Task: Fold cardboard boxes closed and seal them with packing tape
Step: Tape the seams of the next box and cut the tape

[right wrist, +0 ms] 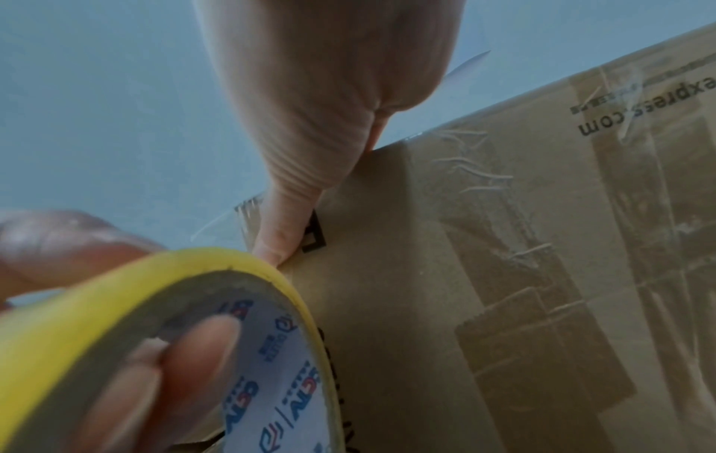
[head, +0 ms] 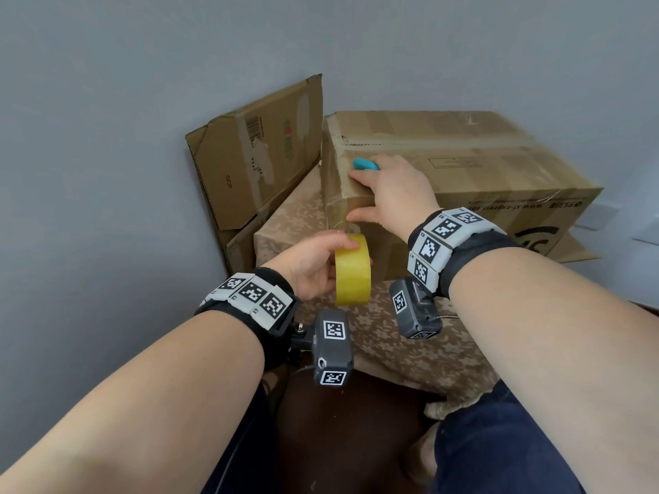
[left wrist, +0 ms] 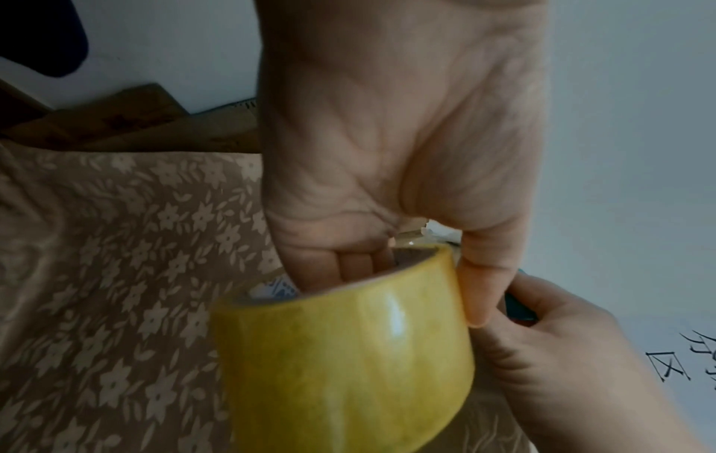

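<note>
A large brown cardboard box (head: 481, 165), flaps closed and taped over, stands on a floral cloth. My left hand (head: 313, 265) grips a yellow tape roll (head: 353, 270) just in front of the box's near left corner, fingers through the core (left wrist: 348, 266) and thumb on the outside. A clear strip of tape (head: 338, 212) runs from the roll up to the box. My right hand (head: 392, 194) lies over that corner. Its thumb (right wrist: 302, 184) presses on the box's side (right wrist: 426, 306), and its fingers hold a small teal object (head: 365, 164) on top.
Flattened cardboard (head: 256, 155) leans on the grey wall left of the box. More flat cardboard (head: 577, 251) sticks out under the box at the right. The floral cloth (head: 410, 344) covers the surface up to my knees (head: 499, 440).
</note>
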